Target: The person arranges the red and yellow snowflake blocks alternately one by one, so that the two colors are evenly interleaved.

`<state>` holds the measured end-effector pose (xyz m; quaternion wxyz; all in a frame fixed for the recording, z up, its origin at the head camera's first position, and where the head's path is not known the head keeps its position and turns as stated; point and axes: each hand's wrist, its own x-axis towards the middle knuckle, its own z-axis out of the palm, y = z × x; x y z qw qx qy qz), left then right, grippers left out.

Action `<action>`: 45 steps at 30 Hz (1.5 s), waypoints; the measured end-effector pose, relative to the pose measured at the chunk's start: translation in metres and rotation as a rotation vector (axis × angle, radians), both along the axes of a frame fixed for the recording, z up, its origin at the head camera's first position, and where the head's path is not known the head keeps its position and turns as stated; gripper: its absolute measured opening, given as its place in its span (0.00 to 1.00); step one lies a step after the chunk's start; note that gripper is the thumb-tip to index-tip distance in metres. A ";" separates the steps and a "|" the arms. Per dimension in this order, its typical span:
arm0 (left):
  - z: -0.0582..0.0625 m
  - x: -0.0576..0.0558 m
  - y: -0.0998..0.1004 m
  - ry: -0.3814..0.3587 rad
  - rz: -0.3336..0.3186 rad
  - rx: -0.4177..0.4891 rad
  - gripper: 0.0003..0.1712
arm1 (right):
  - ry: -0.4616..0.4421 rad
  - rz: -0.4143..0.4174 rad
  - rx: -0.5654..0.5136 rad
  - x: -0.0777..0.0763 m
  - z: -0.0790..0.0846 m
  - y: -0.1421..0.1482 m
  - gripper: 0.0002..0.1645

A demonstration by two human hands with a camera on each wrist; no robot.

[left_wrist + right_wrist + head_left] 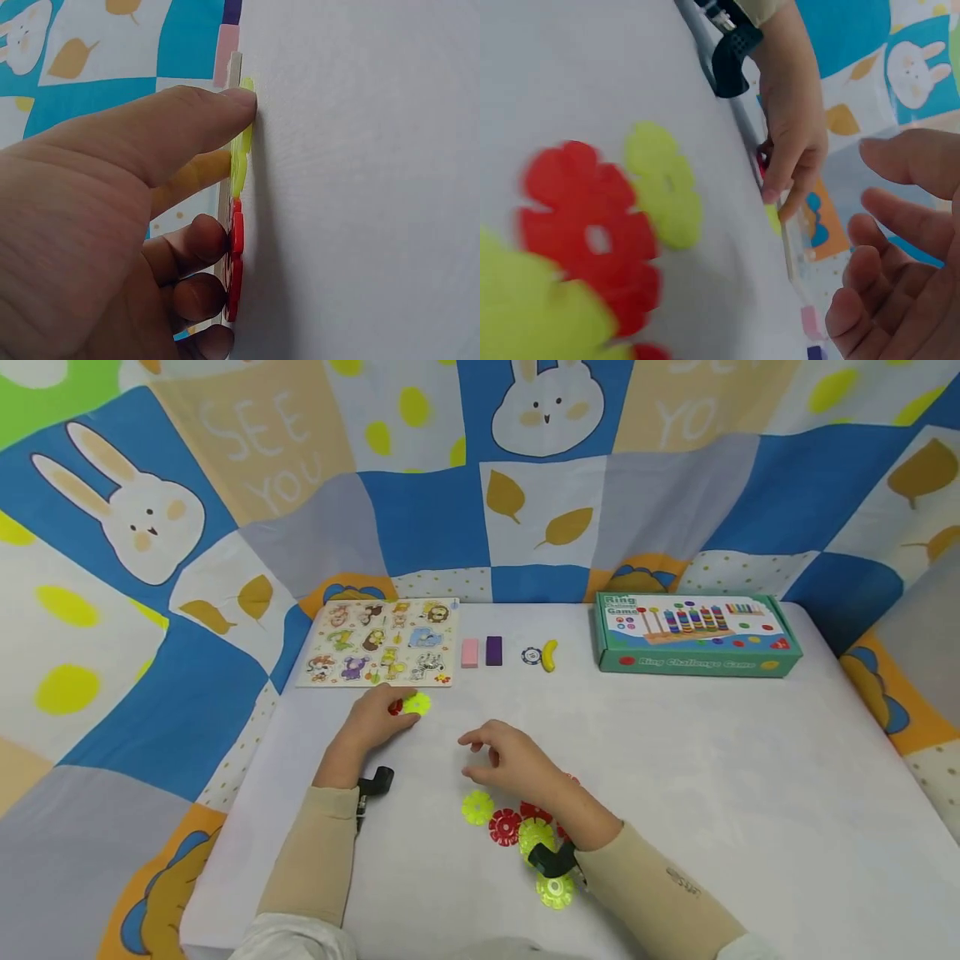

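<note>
By the front edge of an animal puzzle board, my left hand pinches a yellow flower-shaped disc between thumb and index finger. A red flower-shaped disc adjoins it, partly hidden under that hand, with the other fingers curled beside it. My right hand hovers over the table with fingers loosely bent and nothing between them. Below it lie more discs: a yellow one, a red one and several others, some overlapping and partly covered by the right wrist.
A pink block, a purple block, a round chip and a yellow banana-shaped piece line the back of the white table. At the back right stands a green Ring Challenge Game box. A patterned cloth hangs behind.
</note>
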<state>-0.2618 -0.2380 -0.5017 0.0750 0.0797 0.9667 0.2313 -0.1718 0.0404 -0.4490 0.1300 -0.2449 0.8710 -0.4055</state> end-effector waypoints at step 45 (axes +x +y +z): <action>-0.003 0.000 -0.002 0.013 -0.003 0.014 0.31 | -0.259 -0.231 -0.204 0.017 0.008 0.033 0.32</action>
